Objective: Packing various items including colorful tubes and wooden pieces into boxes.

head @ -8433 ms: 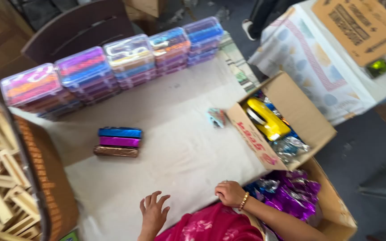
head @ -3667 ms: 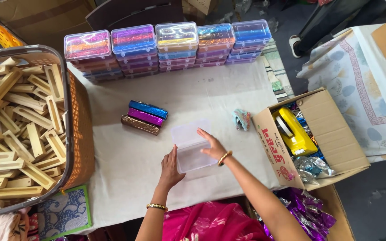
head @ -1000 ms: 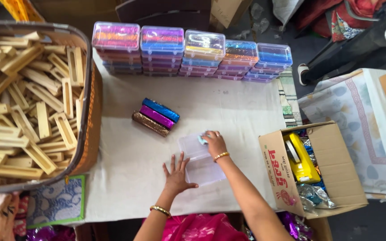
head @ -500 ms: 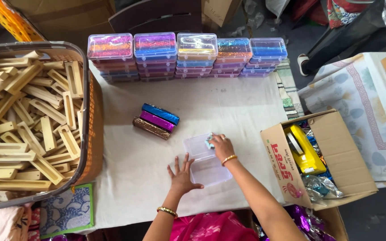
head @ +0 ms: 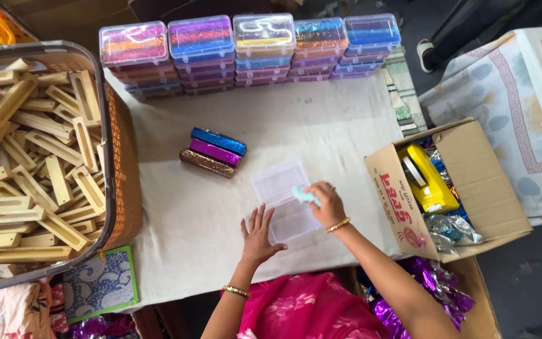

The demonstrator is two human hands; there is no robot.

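The left hand, fingers spread, should press flat on the clear plastic box lying mid-table, while the right hand, grip pinching a pale blue cloth, wipes evenly.

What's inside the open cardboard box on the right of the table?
The cardboard box holds a yellow tape dispenser and crinkled shiny foil wrappers, silver and blue. Whatever lies under them is covered, and the box's far flap hides its back corner.

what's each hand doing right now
Left hand: open, fingers spread, flat on the clear plastic box.
Right hand: closed on a small light-blue cloth, over the box.
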